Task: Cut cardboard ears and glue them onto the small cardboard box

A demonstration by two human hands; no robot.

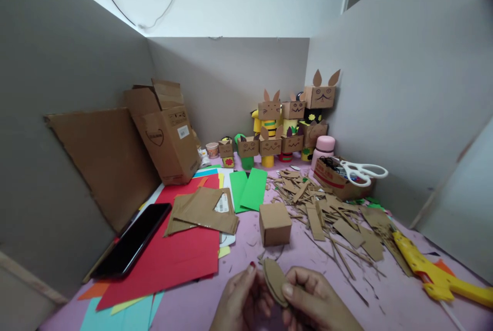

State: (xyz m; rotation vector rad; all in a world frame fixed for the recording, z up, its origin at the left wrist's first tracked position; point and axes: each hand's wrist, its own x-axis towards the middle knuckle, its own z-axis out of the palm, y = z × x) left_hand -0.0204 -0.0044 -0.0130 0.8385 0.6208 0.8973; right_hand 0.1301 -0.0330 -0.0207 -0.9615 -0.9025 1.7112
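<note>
An oval cardboard piece (274, 280), pointed at its upper end and seemingly more than one layer thick, is pinched by my right hand (314, 297) at its lower right side. My left hand (244, 297) is curled beside the piece's left edge, thumb raised; whether it touches the piece cannot be made out. Just beyond both hands, a small closed cardboard box (275, 224) sits on the purple table (246, 249).
Cardboard scraps (327, 207) spread at right, before a yellow glue gun (435, 269) and white scissors (362, 171). Red paper (173, 264) and a phone (133, 241) lie left, near a tall carton (169, 141). Cardboard animal figures (270, 146) stand at the back.
</note>
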